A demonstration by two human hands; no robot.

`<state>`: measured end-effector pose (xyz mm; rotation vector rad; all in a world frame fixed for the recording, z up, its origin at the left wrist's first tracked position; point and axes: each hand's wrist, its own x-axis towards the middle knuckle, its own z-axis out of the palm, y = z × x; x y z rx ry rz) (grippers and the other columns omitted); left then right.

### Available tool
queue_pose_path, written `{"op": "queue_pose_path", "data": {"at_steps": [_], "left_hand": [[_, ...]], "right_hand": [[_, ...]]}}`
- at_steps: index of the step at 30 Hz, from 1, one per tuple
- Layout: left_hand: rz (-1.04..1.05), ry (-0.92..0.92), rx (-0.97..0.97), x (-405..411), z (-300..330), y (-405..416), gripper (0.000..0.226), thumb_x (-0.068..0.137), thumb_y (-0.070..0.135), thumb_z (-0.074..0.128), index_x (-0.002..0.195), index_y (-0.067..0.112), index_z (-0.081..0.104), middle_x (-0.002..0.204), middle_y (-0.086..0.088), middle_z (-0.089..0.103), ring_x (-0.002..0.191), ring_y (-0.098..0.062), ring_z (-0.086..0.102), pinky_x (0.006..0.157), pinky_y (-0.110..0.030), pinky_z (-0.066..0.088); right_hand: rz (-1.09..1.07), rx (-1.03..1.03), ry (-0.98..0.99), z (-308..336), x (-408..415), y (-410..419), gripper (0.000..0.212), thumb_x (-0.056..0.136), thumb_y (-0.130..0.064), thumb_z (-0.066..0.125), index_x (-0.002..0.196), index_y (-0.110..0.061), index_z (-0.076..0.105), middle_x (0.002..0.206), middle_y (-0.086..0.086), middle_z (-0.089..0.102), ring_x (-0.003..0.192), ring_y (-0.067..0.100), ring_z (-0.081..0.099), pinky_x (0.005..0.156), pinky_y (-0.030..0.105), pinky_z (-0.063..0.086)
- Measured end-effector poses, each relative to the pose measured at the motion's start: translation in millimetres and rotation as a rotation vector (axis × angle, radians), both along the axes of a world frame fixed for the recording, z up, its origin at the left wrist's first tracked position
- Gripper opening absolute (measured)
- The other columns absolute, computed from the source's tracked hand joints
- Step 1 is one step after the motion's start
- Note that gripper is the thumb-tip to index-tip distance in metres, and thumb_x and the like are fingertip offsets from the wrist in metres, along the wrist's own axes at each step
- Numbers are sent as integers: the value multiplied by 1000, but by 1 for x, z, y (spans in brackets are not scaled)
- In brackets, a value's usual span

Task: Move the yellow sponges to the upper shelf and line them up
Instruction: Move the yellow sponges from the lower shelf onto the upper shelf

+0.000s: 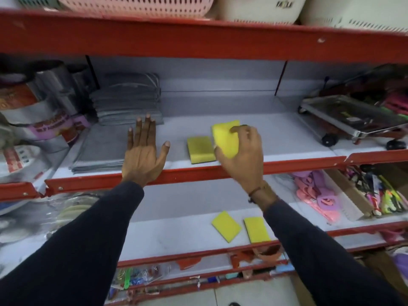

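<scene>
A: Which way does the held sponge point?

B: The right hand (240, 151) grips a yellow sponge (226, 138) above the upper shelf (287, 133), fingers (239, 129) curled over its top and thumb under its near corner. It is tilted, long axis running from about 11 o'clock down to 5 o'clock, yellow face toward the camera.

A: And the others?

B: A second sponge (200, 149) lies flat on the upper shelf just at 9 o'clock of the held one, dark scouring side down, long axis pointing roughly 12 to 6, close to the red front lip (198, 173). Two more lie on the lower shelf (172, 235): the left sponge (226, 226) skewed toward 11 o'clock, the right sponge (256, 229) nearly straight, just beside each other.

A: The left hand?

B: The left hand (143, 155) is spread wide, palm down, holding nothing, over the shelf's front edge.

A: Surface and room?

B: Pale grey shelf boards in a red frame. Folded grey cloths (128, 100) are stacked at 10 o'clock, a metal wheeled trolley (351, 120) stands at 2 o'clock, foil rolls (37, 102) at far left. Between cloths and trolley the board lies open, widest at 3 o'clock of the held sponge.
</scene>
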<state>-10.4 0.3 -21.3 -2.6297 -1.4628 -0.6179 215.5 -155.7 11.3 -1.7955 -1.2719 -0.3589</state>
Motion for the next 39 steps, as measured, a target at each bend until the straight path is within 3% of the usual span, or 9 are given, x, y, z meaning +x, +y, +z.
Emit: {"op": "queue_pose_path", "data": {"at_steps": [5,10,12,14,17,20,24,31,39], "left_hand": [[-7,-9,52,6,15,2,85,101,64,3,165,12,-17,175,-5,-24,163,-24,-20,133,-52,-2],[-6,-31,60,6,11,3,83,103,62,8,167,11,-8,177,-7,-14,164,-25,-13,133,-52,-1],[-13,-40,56,8,7,6,83,104,61,10,167,10,-4,178,-8,-9,165,-27,-9,133,-52,0],[-12,-52,63,7,8,6,83,103,62,9,167,10,-3,178,-8,-7,165,-27,-7,134,-50,-1],[-15,-72,58,8,5,9,87,102,66,5,167,10,-1,178,-9,-4,165,-27,-5,134,-49,-1],[-15,-81,77,8,4,11,89,101,68,3,167,9,1,178,-11,0,165,-30,-1,134,-49,2],[-13,-77,72,8,5,9,89,101,69,3,167,9,-1,178,-11,-1,165,-29,-1,134,-49,2],[-11,-69,64,7,5,6,83,104,61,14,167,9,2,178,-10,1,165,-29,-1,134,-49,3],[-18,-62,74,6,6,4,87,102,65,7,168,9,3,178,-8,-3,165,-26,-4,134,-48,2]], "right_hand": [[-177,-509,157,16,34,28,67,83,-52,73,124,-3,52,119,23,63,111,42,60,94,44,53],[-234,210,86,-24,35,-6,27,85,-36,69,92,-14,58,90,3,62,85,26,56,77,39,45],[-208,233,45,-71,29,-29,22,86,-32,68,83,-17,51,80,0,55,77,24,53,72,38,40],[-162,-52,41,-124,21,-48,23,86,-34,69,86,-14,56,83,3,60,83,29,59,76,42,44],[-100,-889,97,-195,17,-56,63,88,-50,67,133,-8,53,132,15,60,131,36,53,113,46,40],[-39,-1209,31,-223,13,-53,81,87,-47,68,149,-8,34,149,18,48,142,36,42,124,46,30],[110,-991,23,-196,-3,-59,66,82,-39,71,137,-11,47,134,11,55,126,32,52,103,41,48],[178,172,-13,-55,48,-81,46,81,-39,69,114,-11,55,117,8,57,109,16,51,99,18,39],[-265,-505,37,2,107,-20,56,92,-50,66,125,-6,57,113,24,65,107,42,60,94,46,50]]}}
